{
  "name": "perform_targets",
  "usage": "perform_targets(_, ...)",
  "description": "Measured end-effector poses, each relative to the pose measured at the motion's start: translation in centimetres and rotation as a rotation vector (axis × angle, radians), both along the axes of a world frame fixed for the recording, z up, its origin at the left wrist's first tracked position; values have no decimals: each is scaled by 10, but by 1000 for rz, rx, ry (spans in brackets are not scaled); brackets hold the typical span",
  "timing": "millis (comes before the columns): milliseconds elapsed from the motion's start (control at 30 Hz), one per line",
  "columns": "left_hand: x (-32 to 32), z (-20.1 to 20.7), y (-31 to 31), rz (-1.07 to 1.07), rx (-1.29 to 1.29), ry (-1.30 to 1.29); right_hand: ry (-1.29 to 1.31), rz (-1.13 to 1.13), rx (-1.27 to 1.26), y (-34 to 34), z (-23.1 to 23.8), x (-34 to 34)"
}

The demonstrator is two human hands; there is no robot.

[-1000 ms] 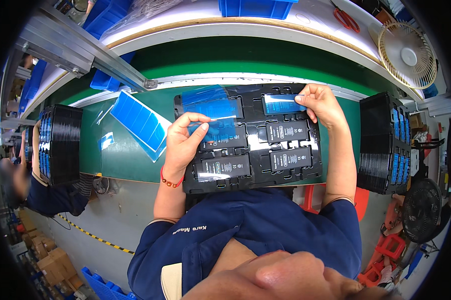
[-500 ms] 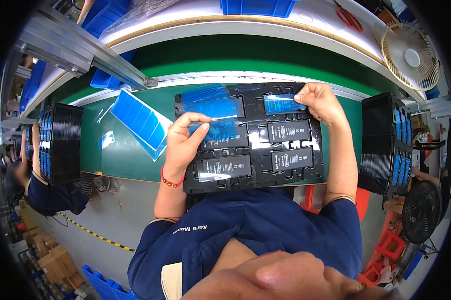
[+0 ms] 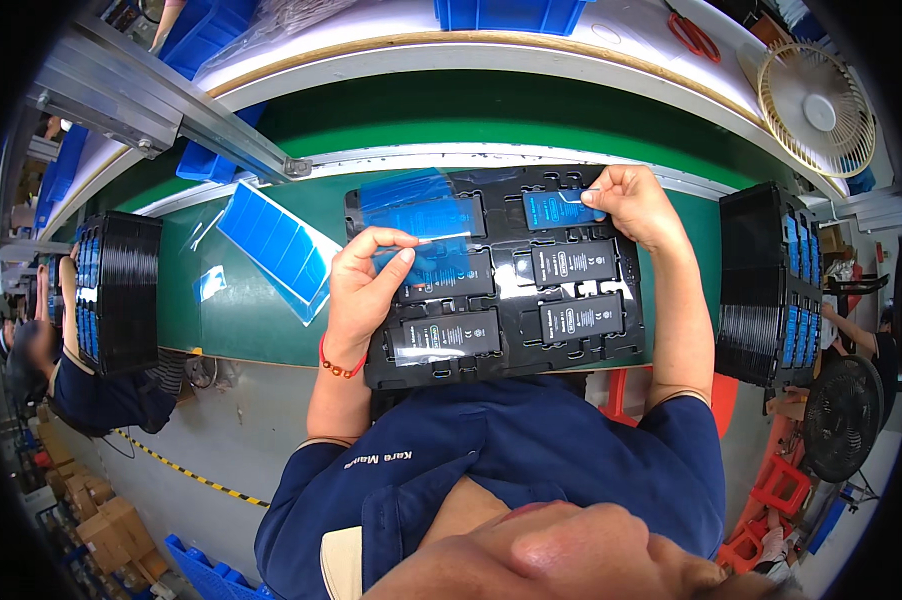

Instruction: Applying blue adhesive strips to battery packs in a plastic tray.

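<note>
A black plastic tray (image 3: 516, 350) lies before me, holding several flat black batteries such as the lower right one (image 3: 582, 317). My left hand (image 3: 366, 290) pinches a sheet of clear blue film (image 3: 403, 190) between thumb and forefinger; the sheet hangs over the tray's upper left batteries. At the upper right pocket, my right hand (image 3: 631, 208) is closed, thumb and forefinger at the right end of a strip of blue film (image 3: 546, 208) lying over the battery there. A pale edge of that strip shows beside the fingertips. The lower left battery (image 3: 446, 335) carries a glossy clear covering.
Left of the tray lies a sheet of blue film strips (image 3: 276, 245) on the green table (image 3: 186, 310). Tall stacks of black trays stand at the left (image 3: 126, 290) and right (image 3: 751, 290). Behind are a shelf with red scissors (image 3: 696, 38) and a fan (image 3: 819, 110).
My right fingers have shifted slightly left over the upper right battery, and the blue strip's edge beside them looks different. My left hand holds its film sheet almost unmoved.
</note>
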State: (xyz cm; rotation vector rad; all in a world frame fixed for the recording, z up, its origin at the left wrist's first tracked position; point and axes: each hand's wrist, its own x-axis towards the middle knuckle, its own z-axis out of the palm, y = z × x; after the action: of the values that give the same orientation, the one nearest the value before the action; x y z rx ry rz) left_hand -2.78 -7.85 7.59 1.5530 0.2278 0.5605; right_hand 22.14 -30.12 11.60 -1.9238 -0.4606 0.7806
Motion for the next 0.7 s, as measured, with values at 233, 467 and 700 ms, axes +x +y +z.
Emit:
perform_targets(233, 0, 6, -3, -16, -101, 37, -231, 34, -109, 1, -13, 2)
perform_targets(467, 0, 1, 0, 19, 0, 17, -1062, -21, -609, 15, 20, -41)
perform_targets(700, 4, 9, -7, -32, -247, 23, -606, 421, 176, 53, 27, -88)
